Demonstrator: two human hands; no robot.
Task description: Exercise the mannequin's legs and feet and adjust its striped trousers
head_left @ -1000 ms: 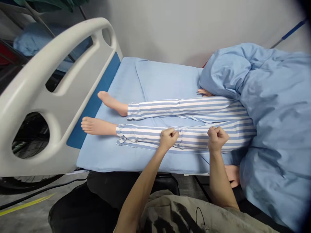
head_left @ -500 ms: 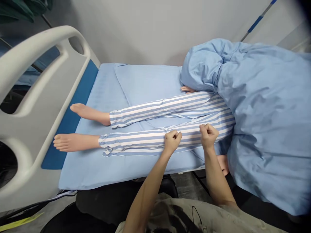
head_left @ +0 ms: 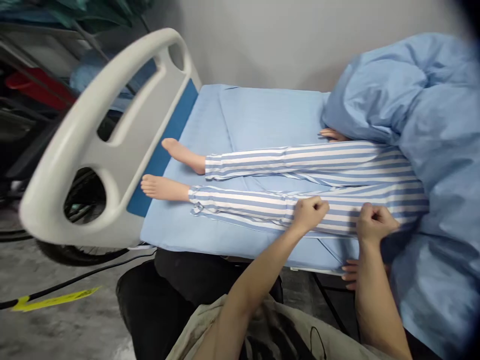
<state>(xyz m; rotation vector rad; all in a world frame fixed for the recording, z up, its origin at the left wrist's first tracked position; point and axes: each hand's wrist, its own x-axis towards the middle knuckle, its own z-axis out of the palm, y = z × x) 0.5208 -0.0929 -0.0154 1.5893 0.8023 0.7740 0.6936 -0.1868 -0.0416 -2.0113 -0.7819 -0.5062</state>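
A manikin lies on the bed in blue-and-white striped trousers [head_left: 255,165], its bare near foot [head_left: 165,188] and far foot [head_left: 183,154] pointing left. My left hand [head_left: 310,212] is a closed fist at the near leg, just above the knee area. Further right, my right hand [head_left: 375,221] is also curled into a fist, over the upper thigh. Nothing shows in either fist. Whether the knuckles press on the cloth or hover, I cannot tell. One manikin hand [head_left: 349,274] shows beside my right forearm; the other [head_left: 333,135] lies at the far side.
A bunched blue quilt [head_left: 446,130] covers the manikin's upper body at the right. The bed's pale footboard [head_left: 123,145] stands at the left. Light blue sheet [head_left: 270,117] covers the mattress. On the floor are a black cable [head_left: 93,271] and a yellow tag [head_left: 60,299].
The view has turned left, so the bed, manikin and quilt appear further right and more footboard and floor show. Both hands stay in fists over the near thigh.
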